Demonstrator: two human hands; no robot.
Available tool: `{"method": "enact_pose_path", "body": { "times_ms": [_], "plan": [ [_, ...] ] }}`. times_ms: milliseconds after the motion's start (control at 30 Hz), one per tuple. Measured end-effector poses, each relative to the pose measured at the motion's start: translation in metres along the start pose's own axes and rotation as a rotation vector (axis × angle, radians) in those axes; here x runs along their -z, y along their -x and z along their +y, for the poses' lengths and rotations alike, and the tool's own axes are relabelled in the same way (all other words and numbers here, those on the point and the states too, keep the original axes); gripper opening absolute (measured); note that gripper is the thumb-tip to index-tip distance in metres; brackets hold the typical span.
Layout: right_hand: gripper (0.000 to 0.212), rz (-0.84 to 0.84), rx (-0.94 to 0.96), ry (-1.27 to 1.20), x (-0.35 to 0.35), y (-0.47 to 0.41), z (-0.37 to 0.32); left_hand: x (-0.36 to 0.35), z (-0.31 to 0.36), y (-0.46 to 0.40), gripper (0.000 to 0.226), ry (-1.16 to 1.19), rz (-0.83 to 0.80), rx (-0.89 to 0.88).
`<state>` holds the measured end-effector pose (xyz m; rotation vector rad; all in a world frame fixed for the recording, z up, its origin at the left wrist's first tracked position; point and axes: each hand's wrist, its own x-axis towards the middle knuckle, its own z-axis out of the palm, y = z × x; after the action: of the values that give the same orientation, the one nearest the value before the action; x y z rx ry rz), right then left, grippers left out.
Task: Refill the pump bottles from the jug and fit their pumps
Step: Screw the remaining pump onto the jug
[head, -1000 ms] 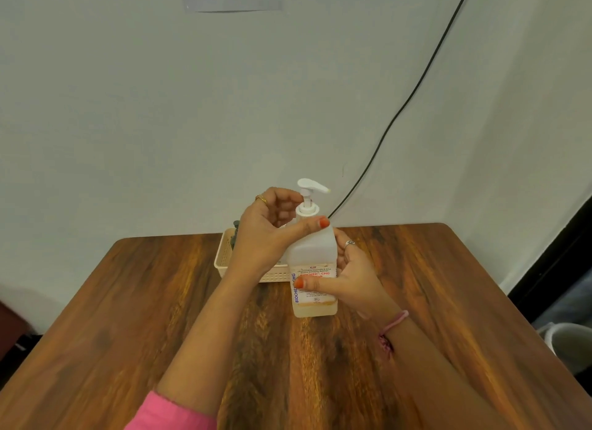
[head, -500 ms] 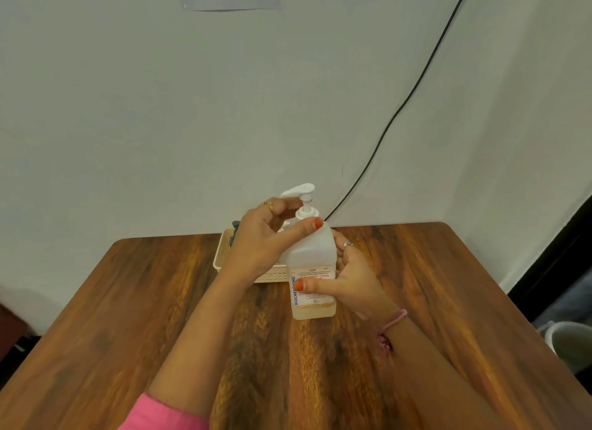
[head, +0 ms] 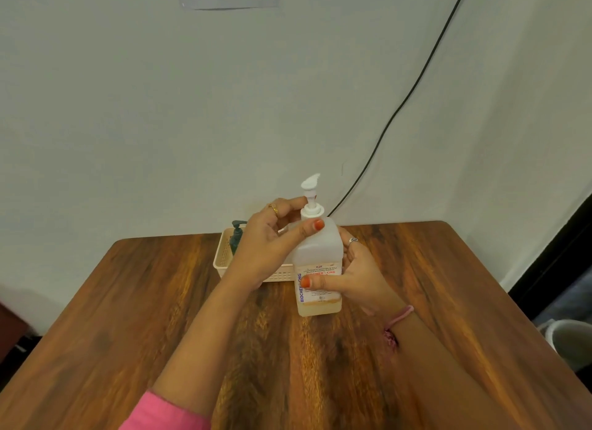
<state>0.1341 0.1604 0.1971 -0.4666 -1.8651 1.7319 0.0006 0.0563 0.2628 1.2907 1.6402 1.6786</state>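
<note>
One translucent pump bottle (head: 317, 266) stands upright on the wooden table (head: 448, 301), long axis vertical, a shallow layer of pale liquid at its base. One white pump (head: 310, 196) sits on its neck, the nozzle pointing away toward the wall. The left hand (head: 266, 250) is curled round the pump collar, thumb across the bottle's shoulder. The right hand (head: 355, 276) grips the bottle's body at the label, thumb across the front. Both hands are clamped on the same bottle, close together. One beige basket (head: 224, 256) stands just behind it, holding what appears to be one dark pump bottle (head: 237, 236), largely hidden by the left hand.
</note>
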Motion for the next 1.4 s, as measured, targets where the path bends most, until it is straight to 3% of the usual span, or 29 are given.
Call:
{"method": "enact_pose_path", "body": {
  "times_ms": [133, 200, 367, 500, 700, 833, 933, 1033, 1200, 1333, 1400],
  "plan": [
    [0.083, 0.005, 0.004, 0.013, 0.0, 0.0, -0.002, -0.001, 0.004, 0.004, 0.029, 0.069, -0.11, 0.009],
    [0.084, 0.0, 0.01, 0.018, -0.002, 0.0, -0.004, -0.008, 0.009, 0.005, 0.026, 0.118, -0.076, 0.02],
    [0.08, -0.028, 0.01, 0.0, -0.002, 0.0, -0.005, -0.009, 0.011, -0.003, 0.036, -0.058, 0.068, -0.034],
    [0.079, -0.056, -0.013, -0.026, 0.002, 0.002, -0.005, 0.001, 0.005, -0.002, 0.047, 0.034, -0.017, 0.01],
    [0.072, -0.085, -0.026, -0.054, 0.006, 0.003, -0.003, 0.005, 0.003, 0.003, 0.033, 0.109, -0.169, 0.074],
    [0.073, -0.064, -0.001, -0.012, 0.004, 0.003, -0.008, -0.009, 0.002, 0.004, 0.052, 0.04, 0.045, 0.067],
    [0.078, -0.046, 0.007, -0.004, 0.004, 0.003, -0.009, -0.011, 0.002, 0.001, 0.039, 0.026, 0.131, 0.054],
    [0.075, -0.056, -0.015, 0.007, 0.008, 0.005, -0.008, -0.011, 0.001, 0.0, 0.029, -0.012, 0.099, 0.022],
    [0.074, -0.103, -0.059, 0.025, 0.018, 0.006, -0.005, -0.014, -0.005, 0.001, 0.039, -0.014, 0.057, 0.003],
    [0.077, -0.07, -0.082, 0.001, 0.024, 0.005, 0.001, -0.012, -0.013, -0.005, 0.032, -0.064, -0.022, 0.06],
    [0.079, -0.034, -0.099, -0.039, 0.029, 0.004, 0.007, -0.014, -0.018, -0.004, 0.044, -0.103, -0.09, 0.098]
  ]
}}
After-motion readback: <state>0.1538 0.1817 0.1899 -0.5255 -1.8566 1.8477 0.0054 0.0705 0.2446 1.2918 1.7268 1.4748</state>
